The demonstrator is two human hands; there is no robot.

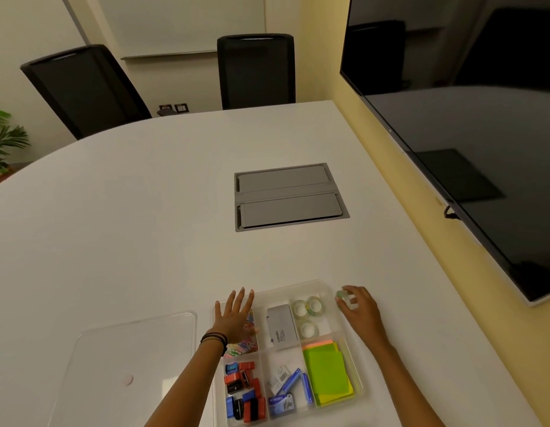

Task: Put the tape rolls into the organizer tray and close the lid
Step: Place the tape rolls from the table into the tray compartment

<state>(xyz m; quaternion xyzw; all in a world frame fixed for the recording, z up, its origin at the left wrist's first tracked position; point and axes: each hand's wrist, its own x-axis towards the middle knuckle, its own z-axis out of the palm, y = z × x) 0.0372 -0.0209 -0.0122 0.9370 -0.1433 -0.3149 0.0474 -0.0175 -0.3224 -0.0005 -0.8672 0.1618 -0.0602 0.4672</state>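
Observation:
A clear plastic organizer tray (357,374) with several compartments lies on the white table near me. Three small clear tape rolls (306,314) sit in its far right compartment. My right hand (358,306) rests on the table just right of the tray's far corner, fingers closed on another clear tape roll (344,297). My left hand (235,315) hovers flat and open over the tray's far left compartment, partly hiding coloured paper clips. The clear lid (132,359) lies flat on the table to the left of the tray.
Other compartments hold a grey stapler box (281,328), green and pink sticky notes (327,372), staple boxes (286,386) and red, blue and black sharpeners (243,392). A grey cable hatch (290,197) sits mid-table. Two black chairs stand beyond; a large dark screen (483,134) hangs at right.

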